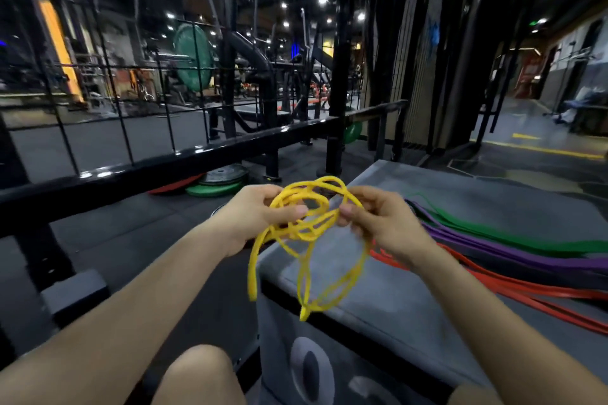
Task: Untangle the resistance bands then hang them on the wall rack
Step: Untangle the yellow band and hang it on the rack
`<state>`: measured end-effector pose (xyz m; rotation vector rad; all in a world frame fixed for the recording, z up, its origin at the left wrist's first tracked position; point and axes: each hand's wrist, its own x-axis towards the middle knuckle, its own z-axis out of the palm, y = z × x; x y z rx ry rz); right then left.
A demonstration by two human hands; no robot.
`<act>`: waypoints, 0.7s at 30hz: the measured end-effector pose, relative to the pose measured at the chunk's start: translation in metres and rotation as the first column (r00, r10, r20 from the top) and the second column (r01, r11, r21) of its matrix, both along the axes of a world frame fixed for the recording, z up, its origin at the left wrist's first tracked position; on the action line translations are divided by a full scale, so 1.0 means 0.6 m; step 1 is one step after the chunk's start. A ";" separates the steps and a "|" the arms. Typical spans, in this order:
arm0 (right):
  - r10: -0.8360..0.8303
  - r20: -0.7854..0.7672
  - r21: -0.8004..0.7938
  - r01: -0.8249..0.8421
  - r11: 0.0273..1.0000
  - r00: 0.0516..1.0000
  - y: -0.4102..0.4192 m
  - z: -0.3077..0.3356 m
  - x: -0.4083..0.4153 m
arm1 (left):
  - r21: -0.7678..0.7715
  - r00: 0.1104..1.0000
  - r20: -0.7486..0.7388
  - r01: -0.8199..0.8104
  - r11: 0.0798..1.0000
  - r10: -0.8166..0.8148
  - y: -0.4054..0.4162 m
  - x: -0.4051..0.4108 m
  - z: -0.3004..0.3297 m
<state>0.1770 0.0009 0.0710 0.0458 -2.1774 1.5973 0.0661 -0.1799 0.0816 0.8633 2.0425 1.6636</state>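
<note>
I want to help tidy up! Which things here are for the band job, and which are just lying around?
For the job:
tangled thin yellow rubber band, held in both hands
flat green band
flat purple band
flat red band

Just lying about:
round green weight plate on the floor
grey padded box

We hold both bare arms out in front of us, and our hands meet in the middle. Our left hand (260, 214) curls its fingers round the tangled yellow rubber band (306, 230), with the thumb pressed on top of the strands. Our right hand (378, 220) pinches the same tangle from the other side with thumb and fingers bent. The two hands are near each other, at the same height. One bare knee shows low down between our arms.
</note>
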 end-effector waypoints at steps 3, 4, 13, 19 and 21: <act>-0.068 -0.048 -0.021 0.067 0.998 0.997 0.020 0.023 0.024 | -0.054 0.999 0.004 0.050 0.997 -0.049 -0.019 0.012 0.001; -0.092 -0.063 -0.029 0.090 0.995 0.994 0.025 0.027 0.030 | -0.065 0.999 -0.012 0.042 0.997 -0.043 -0.023 0.013 0.000; -0.291 -0.208 -0.140 0.266 0.954 0.934 0.029 0.043 0.054 | -0.253 0.940 -0.337 -0.031 0.967 -0.058 -0.018 0.020 0.001; -0.488 -0.266 -0.148 0.465 0.873 0.831 0.054 0.055 0.056 | -0.308 0.946 -0.323 -0.080 0.948 -0.026 -0.053 0.009 -0.005; -0.555 -0.280 -0.139 0.539 0.831 0.783 0.065 0.058 0.057 | -0.173 0.969 -0.242 -0.099 0.980 0.055 -0.060 0.008 -0.007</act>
